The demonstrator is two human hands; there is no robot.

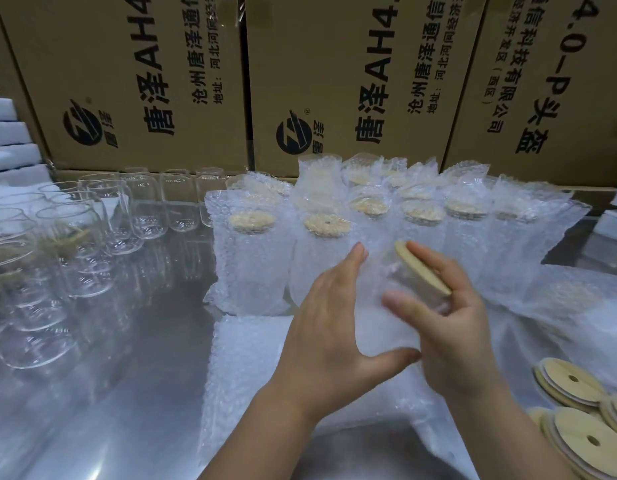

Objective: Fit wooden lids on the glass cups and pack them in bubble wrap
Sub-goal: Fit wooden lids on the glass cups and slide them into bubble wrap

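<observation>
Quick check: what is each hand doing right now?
Left hand: grips the clear glass cup, partly in bubble wrap.
Right hand: grips the same cup, fingers over its round wooden lid.

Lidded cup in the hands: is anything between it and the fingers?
Yes: a bubble wrap bag sleeves the lidded cup under the left hand. The right hand rests on the bare wooden lid.

Your glass cup [409, 289] tilted, wooden lid [423, 268] on, partly inside bubble wrap bag [379, 327], wrapped cups [251, 265] behind it, bare cups [92, 237] to its left, spare lids [573, 382] to its right
</observation>
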